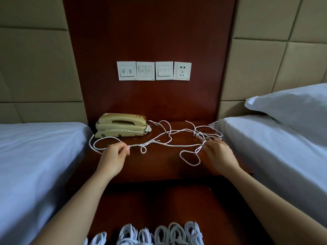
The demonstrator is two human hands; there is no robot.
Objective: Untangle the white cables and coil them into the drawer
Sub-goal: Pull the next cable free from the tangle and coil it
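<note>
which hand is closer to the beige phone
Left. The left hand sits just in front of the phone, pinching the white cable. The right hand is far across the nightstand, at the cable tangle beside the right bed.

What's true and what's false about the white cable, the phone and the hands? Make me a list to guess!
1. The left hand pinches the white cable. True.
2. The handset of the telephone is lifted off. False: it sits on its cradle.
3. A plug is in the wall socket. False: nothing is plugged in.
4. Coiled white cable bundles lie at the view's bottom edge. True.
5. The right hand rests on a pillow. False: it grips the cable over the nightstand.
</note>
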